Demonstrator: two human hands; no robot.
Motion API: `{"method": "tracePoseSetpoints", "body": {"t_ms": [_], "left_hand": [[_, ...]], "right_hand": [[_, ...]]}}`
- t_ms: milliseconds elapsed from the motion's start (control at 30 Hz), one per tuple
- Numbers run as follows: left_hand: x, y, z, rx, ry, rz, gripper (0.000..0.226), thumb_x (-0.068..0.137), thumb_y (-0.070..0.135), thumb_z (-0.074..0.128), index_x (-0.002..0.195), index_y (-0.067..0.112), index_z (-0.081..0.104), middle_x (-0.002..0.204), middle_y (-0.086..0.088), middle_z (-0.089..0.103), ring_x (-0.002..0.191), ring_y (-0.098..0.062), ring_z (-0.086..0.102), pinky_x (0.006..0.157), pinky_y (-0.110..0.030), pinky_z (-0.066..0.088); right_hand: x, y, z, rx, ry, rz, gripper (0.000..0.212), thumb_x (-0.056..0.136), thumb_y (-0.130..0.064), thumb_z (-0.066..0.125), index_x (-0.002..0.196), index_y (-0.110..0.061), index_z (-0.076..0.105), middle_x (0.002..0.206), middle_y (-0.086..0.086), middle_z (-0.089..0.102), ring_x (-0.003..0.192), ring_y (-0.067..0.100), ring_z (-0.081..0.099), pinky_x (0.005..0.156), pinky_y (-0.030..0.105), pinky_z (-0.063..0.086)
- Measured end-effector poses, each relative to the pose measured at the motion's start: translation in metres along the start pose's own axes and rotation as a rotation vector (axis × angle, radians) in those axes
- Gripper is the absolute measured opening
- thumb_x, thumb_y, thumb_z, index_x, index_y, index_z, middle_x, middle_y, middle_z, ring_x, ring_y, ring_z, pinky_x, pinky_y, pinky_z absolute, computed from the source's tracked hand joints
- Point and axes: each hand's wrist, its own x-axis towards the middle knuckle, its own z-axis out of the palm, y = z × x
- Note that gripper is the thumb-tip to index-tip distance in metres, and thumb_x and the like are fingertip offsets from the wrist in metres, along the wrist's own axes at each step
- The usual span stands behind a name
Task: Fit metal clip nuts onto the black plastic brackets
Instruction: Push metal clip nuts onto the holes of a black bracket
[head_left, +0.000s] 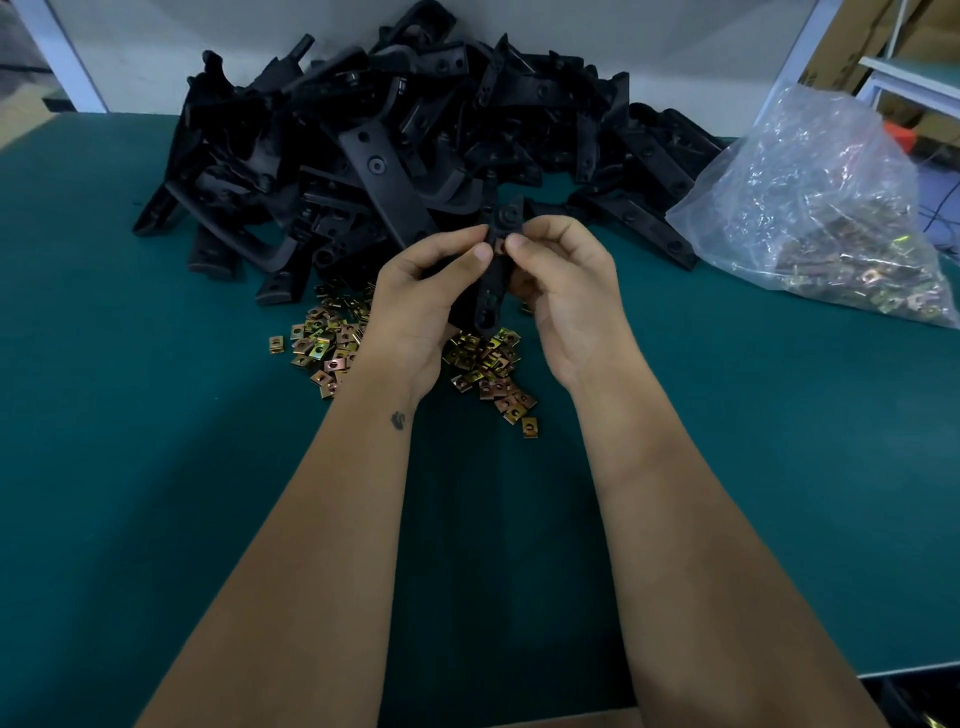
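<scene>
Green matting covers the workbench (156, 467), where a heap of black plastic brackets (395, 150) waits beyond scattered brass-coloured metal clip nuts (491, 364) kept within reach. Left hand (415, 301) grips one black bracket (497, 270) upright, steadying it; right hand (566, 296) pinches a clip nut (500, 246) against its edge.

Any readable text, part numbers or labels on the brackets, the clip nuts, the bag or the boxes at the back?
None readable.
Cardboard boxes: dark print on one, too blurred to read.
Held bracket, bracket pile, clip nuts, plastic bag: no lettering visible.
</scene>
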Motion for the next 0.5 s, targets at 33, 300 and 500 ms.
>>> {"method": "tracePoseSetpoints", "body": {"t_ms": [33, 300, 500], "left_hand": [[0.001, 0.001, -0.001, -0.029, 0.018, 0.0, 0.015, 0.092, 0.01, 0.065, 0.103, 0.015, 0.073, 0.105, -0.006, 0.075, 0.097, -0.018, 0.072, 0.076, -0.031, 0.057], [0.01, 0.003, -0.015, -0.228, 0.229, 0.011, 0.018, 0.092, 0.008, 0.065, 0.088, 0.022, 0.076, 0.093, 0.001, 0.076, 0.089, -0.013, 0.071, 0.066, -0.03, 0.056], [0.01, 0.001, -0.014, -0.209, 0.213, -0.005, 0.013, 0.092, 0.009, 0.066, 0.096, 0.018, 0.074, 0.094, 0.0, 0.076, 0.089, -0.012, 0.071, 0.069, -0.029, 0.056]], "right_hand": [[0.001, 0.0, -0.001, -0.07, 0.007, -0.008, 0.011, 0.091, -0.006, 0.062, 0.086, -0.015, 0.063, 0.083, 0.003, 0.066, 0.073, 0.01, 0.057, 0.066, 0.024, 0.046], [-0.002, 0.01, -0.006, -1.048, -0.051, -0.047, 0.018, 0.086, -0.018, 0.052, 0.085, -0.024, 0.069, 0.078, -0.008, 0.066, 0.071, 0.014, 0.06, 0.06, 0.03, 0.048], [0.0, 0.02, -0.001, -1.278, -0.166, -0.114, 0.019, 0.086, -0.034, 0.065, 0.091, -0.018, 0.073, 0.085, -0.004, 0.057, 0.093, 0.02, 0.056, 0.075, 0.036, 0.051]]}}
